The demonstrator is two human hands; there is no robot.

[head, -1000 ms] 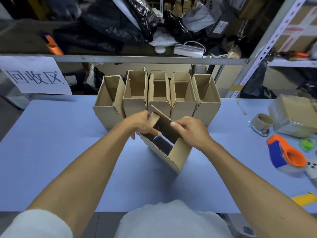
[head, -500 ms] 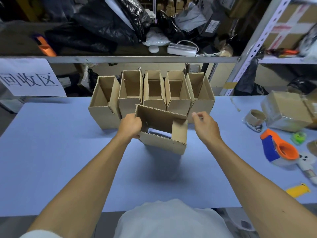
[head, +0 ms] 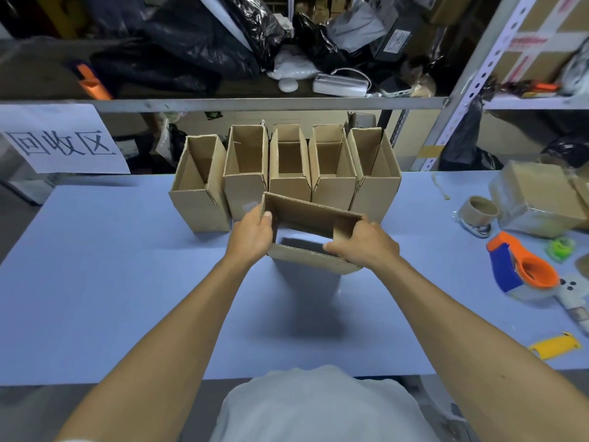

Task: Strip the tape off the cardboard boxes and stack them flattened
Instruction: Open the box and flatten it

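While the open-ended brown cardboard box point(head: 310, 232) hangs just above the blue counter point(head: 95, 282), in front of the row, I see my left hand point(head: 251, 236) gripping its left wall, thumb over the top edge, and my right hand point(head: 366, 242) curled round the right wall, fingers inside. Both ends look open, counter showing through, so I judge its tape is off and collapsing comes next. Behind it, five upright brown cardboard boxes point(head: 287, 173) stand side by side, touching, tops open, none flattened; no flat stack visible anywhere, so most of the job is left. Right side: brown tape roll point(head: 479, 210), orange-and-blue tape dispenser point(head: 522, 269), wrapped cardboard parcel point(head: 538, 196) cut off by the frame edge. Can't tell if tape remains on the row's bottoms or the held box's underside; hidden.
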